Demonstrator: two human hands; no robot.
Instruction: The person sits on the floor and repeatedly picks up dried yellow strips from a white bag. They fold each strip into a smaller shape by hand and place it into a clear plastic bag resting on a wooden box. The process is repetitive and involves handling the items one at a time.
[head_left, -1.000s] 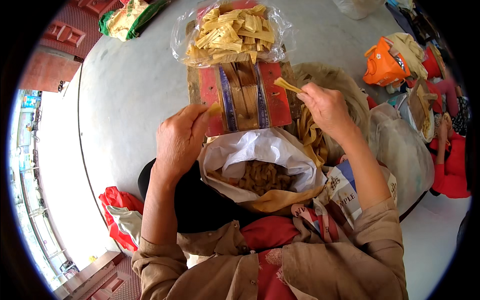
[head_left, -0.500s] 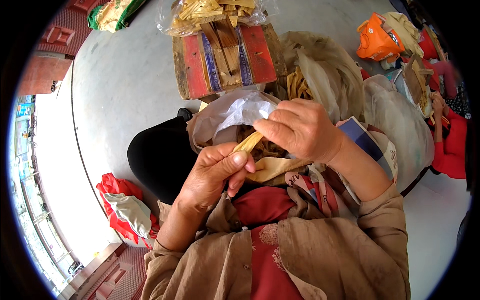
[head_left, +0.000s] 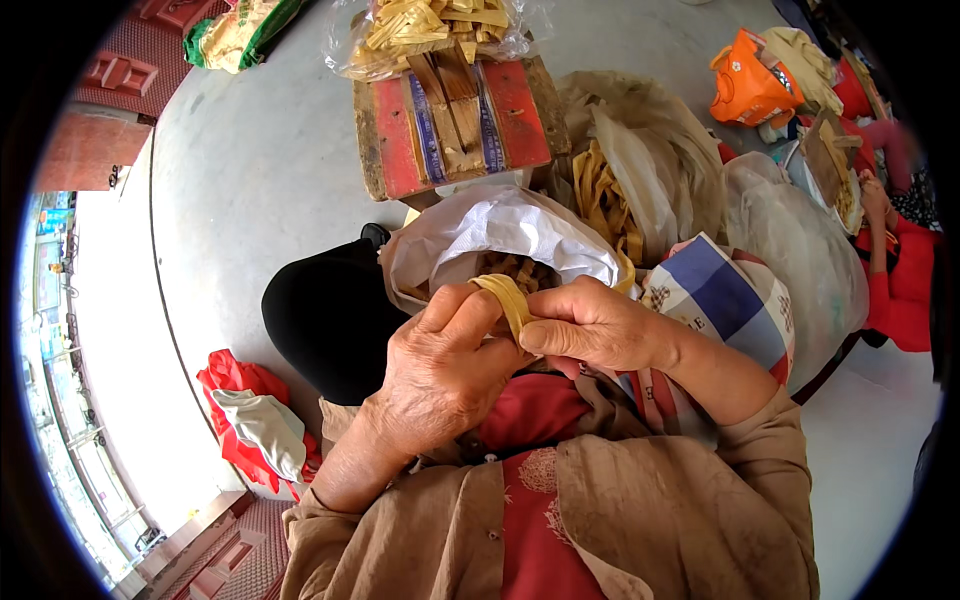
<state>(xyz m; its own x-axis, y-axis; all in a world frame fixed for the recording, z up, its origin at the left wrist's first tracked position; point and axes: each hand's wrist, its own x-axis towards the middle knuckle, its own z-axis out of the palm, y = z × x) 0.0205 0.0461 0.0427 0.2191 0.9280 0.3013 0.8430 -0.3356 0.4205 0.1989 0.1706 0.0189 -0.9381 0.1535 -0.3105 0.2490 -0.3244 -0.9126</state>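
A pale yellow, pliable flat strip [head_left: 507,297] is bent over into a loop between my hands, at chest height. My left hand [head_left: 435,365] is closed on one side of it, its back toward me and its fingertips partly hidden. From the other side, my right hand [head_left: 605,325] pinches the strip between thumb and fingers. Just beyond them stands an open white sack [head_left: 490,215] with brownish strips [head_left: 522,270] inside. Farther off is a red-topped wooden stand [head_left: 520,110] bearing a slotted wooden piece [head_left: 445,95].
A clear plastic bag [head_left: 345,62] with folded yellow pieces [head_left: 430,28] lies atop the stand. Yellow strips [head_left: 603,200] spill from a translucent bag [head_left: 670,170] at right. A person in red [head_left: 905,290] sits far right near an orange bag [head_left: 752,80]. A red bag [head_left: 240,375] lies left.
The strip was stretched between my hands and is now looped over. My left hand has turned its back up, and my right hand has come down and closer to the left.
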